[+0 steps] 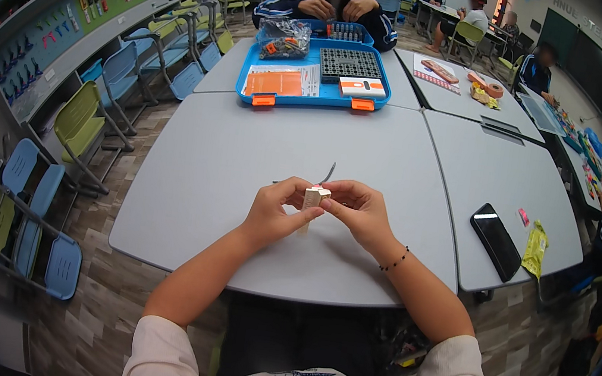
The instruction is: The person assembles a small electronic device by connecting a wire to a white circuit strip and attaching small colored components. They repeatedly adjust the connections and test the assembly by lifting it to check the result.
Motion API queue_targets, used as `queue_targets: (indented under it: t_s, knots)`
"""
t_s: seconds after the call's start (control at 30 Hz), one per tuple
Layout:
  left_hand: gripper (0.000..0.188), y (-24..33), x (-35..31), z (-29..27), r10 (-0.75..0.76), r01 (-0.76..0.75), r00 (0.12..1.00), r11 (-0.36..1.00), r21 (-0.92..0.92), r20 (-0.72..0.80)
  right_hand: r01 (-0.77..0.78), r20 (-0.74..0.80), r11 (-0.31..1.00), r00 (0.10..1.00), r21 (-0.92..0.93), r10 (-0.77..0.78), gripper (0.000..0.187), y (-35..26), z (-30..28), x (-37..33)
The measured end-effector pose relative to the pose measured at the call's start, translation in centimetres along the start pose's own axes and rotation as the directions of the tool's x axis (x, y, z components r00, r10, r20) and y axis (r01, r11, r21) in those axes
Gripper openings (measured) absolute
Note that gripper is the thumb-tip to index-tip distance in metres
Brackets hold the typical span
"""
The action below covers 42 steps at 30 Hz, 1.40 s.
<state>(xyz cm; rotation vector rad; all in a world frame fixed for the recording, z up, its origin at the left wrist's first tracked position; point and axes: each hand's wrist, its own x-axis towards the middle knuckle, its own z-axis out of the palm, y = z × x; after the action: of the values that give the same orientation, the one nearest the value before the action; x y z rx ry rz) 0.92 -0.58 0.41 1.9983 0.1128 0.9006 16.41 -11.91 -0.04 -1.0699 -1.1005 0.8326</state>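
Observation:
Between my two hands, above the near middle of the table, is a small cream-white block-shaped piece. My left hand pinches it from the left, and my right hand grips its right side with thumb and fingers. A thin grey cable sticks up just behind the fingers; whether it joins the piece is hidden. The fingers cover much of the piece.
Across the table lies an open blue case holding a bag of parts, a dark grid tray and an orange-white booklet. A person sits behind it. On the right are a phone and a yellow wrapper.

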Motion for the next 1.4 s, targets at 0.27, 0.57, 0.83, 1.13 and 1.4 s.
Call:
queue_targets:
  t_s: [0.27,0.57,0.83,1.13,1.4]
  knots:
    - [0.021,0.0,-0.2,-0.2,0.105,-0.104,0.994,0.98,0.167,0.004,0.047,-0.015,0.997,0.999,-0.06,-0.048,0.019,-0.4,0.5,-0.5]
    - [0.018,0.3,-0.4,0.2,0.134,-0.128,0.99,0.983,0.129,-0.035,0.051,0.045,0.999,0.998,-0.009,-0.051,0.023,-0.4,0.3,-0.4]
    - [0.023,-1.1,0.4,-0.5,-0.303,0.246,0.946,0.901,-0.356,-0.112,0.152,0.076,0.658,0.987,-0.738,-0.142,0.035,0.3,-1.6,0.6]
    - [0.035,-0.9,1.0,-0.9,-0.611,0.564,0.79,0.693,-0.449,0.048,0.182,0.108,0.488,0.978,-0.854,-0.176,0.018,2.3,-1.8,1.4]
    - [0.035,-1.6,0.8,-0.7,-0.572,0.521,0.82,0.731,-0.442,0.02,-0.202,-0.094,0.977,0.976,-0.061,0.196,0.019,1.4,-1.0,1.5]
